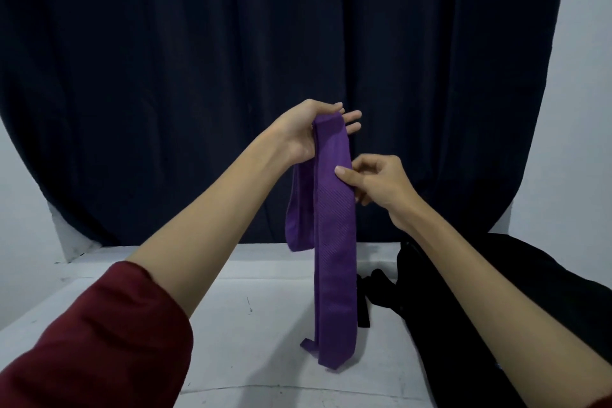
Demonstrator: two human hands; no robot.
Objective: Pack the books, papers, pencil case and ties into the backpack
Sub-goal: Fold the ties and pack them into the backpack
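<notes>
A purple tie hangs folded over my left hand, which is raised above the table and grips the fold at the top. One loop drops short on the left; the long end reaches down to the white table. My right hand pinches the tie's right edge a little below the left hand. The black backpack lies on the table at the right, partly behind my right forearm. Books, papers and the pencil case are not in view.
A black strap from the backpack lies on the table just right of the tie's lower end. A dark blue curtain hangs behind the table. White wall shows at both sides.
</notes>
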